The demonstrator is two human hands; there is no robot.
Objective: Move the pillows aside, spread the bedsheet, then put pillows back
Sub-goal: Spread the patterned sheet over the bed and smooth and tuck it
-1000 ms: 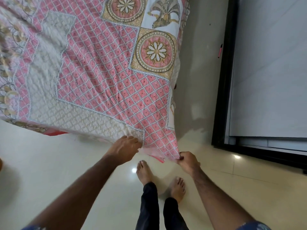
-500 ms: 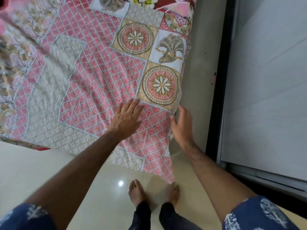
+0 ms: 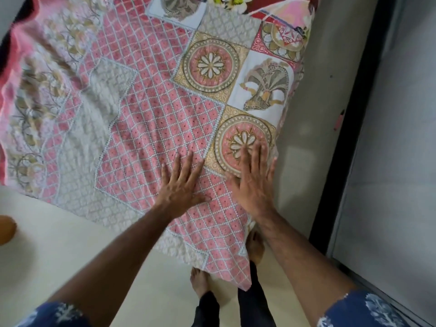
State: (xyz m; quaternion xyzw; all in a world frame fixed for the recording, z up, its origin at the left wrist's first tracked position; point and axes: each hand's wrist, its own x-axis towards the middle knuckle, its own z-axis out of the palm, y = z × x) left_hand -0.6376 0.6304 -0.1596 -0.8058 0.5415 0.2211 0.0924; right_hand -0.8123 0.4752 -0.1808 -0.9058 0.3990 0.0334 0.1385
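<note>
Sheet (image 3: 151, 119) covers the bed, pink lattice with grey panels and round flower patches; its near corner hangs over the edge to the floor (image 3: 70, 251), touching your feet (image 3: 200, 279). Far left part is blurred. A pillow (image 3: 283, 10) with a red and pink print sits at the top right of the bed, mostly out of frame. Your left hand (image 3: 181, 185) lies flat on the lattice, fingers straight and spread, holding nothing. Your right hand (image 3: 254, 182) lies flat just beside it near the bed's right edge, fingers straight, tips on a flower patch, holding nothing. Grey wall (image 3: 318, 114) and dark frame (image 3: 354, 114) to the right.
</note>
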